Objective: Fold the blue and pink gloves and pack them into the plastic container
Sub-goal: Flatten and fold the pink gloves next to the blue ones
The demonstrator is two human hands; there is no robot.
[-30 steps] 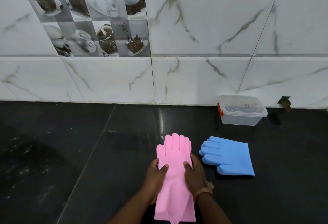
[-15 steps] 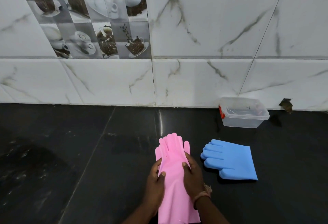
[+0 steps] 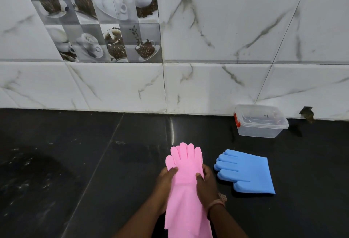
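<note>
On the black counter the pink glove lies lengthwise between the left hand and right hand, both gripping its edges with thumbs on top, its fingers now narrower than a second ago, while the blue glove lies just right, the plastic container behind.

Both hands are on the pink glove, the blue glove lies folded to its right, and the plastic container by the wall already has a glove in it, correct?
Not quite. The head view shows the plastic container empty, no glove inside. The rest holds: the left hand and right hand grip the pink glove, and the blue glove lies folded to its right.
</note>
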